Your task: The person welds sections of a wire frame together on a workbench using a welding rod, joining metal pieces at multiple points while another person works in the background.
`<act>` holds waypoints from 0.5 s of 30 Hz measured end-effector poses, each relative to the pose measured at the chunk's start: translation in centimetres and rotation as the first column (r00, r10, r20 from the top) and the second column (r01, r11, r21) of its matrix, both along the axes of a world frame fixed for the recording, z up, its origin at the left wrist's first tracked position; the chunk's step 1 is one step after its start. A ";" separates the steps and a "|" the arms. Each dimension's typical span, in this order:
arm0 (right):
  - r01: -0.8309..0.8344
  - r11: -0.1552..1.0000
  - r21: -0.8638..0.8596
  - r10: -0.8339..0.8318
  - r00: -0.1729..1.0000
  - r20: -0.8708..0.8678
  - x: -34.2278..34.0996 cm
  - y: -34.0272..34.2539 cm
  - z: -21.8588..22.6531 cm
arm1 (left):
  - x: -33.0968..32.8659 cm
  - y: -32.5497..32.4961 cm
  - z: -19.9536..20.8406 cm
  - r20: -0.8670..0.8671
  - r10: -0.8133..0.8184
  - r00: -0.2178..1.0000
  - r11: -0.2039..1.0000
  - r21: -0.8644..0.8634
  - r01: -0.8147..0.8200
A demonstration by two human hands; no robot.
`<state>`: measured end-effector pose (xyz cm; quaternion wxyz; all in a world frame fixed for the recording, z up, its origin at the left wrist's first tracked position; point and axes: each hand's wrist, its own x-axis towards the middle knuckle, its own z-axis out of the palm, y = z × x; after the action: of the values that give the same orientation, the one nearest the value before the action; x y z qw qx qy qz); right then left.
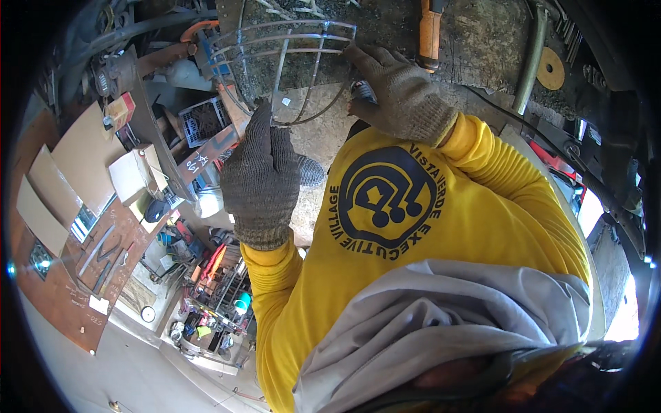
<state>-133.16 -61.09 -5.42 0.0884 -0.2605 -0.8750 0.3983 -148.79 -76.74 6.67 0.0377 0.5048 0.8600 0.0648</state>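
Observation:
A curved frame of thin metal rods (279, 51), with cross bars joining its arcs, lies at the near edge of the dark work surface. My left hand (261, 175), in a dark grey knit glove, has its fingers stretched out, and their tips reach the frame's lower left rod. At the frame's right end, my right hand (406, 96), in a brownish knit glove, is bent around the rod ends with the fingertips on the corner. A small dark rounded thing shows between its fingers and thumb, too hidden to name. Right of the frame rests a tool with an orange handle (429, 34).
A metal pipe (530, 69) and a tan disc with a centre hole (550, 69) are at the right. Cardboard sheets (86, 151) and an opened box (134, 175) lie on a brown board (72, 303) at left. Shelves of tools (217, 275) stand below. A dark cable (492, 103) crosses near my right arm.

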 end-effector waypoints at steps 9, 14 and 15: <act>0.021 1.000 -0.005 -0.021 1.000 -0.018 -0.1 -0.3 -0.4 | 0.2 0.4 0.1 0.005 -0.025 1.000 1.000 0.003 0.025; 0.026 0.999 0.026 -0.026 0.999 -0.019 -0.2 -0.3 -0.7 | 0.0 0.2 -0.5 -0.016 -0.036 0.999 0.999 0.030 0.037; 0.029 0.999 0.032 -0.028 0.999 -0.035 -0.2 -0.3 -0.7 | -0.1 0.1 -0.7 -0.018 -0.059 0.998 0.996 0.066 0.060</act>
<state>-133.35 -61.41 -6.15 0.1135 -0.2645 -0.8758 0.3874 -148.94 -76.69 5.98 0.0159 0.5317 0.8422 0.0884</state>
